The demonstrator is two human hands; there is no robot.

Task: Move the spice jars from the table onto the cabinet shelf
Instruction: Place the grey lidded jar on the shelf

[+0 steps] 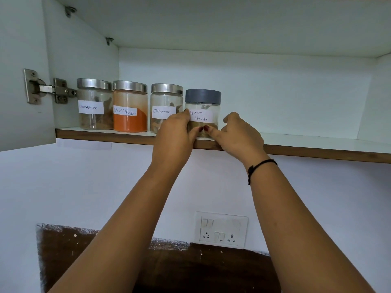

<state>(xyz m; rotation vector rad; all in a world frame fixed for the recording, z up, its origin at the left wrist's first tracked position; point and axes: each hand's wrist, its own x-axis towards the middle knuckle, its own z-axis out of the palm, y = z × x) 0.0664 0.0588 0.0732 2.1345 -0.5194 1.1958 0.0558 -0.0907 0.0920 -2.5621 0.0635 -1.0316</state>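
On the white cabinet shelf (306, 142) the grey-lidded Garam Masala jar (203, 102) stands upright at the right end of a row with three steel-lidded jars (130, 106), while the left hand (175, 134) and the right hand (240, 135) hold its sides, both thumbs on its lower front

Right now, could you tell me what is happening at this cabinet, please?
A person is setting the Garam Masala jar upright near the front edge of the cabinet shelf, at the right end of a row with the left cinnamon jar, the red chilli powder jar and the second cinnamon jar. The left hand holds its left side. The right hand has its thumb on the front; its fingers' contact is unclear.
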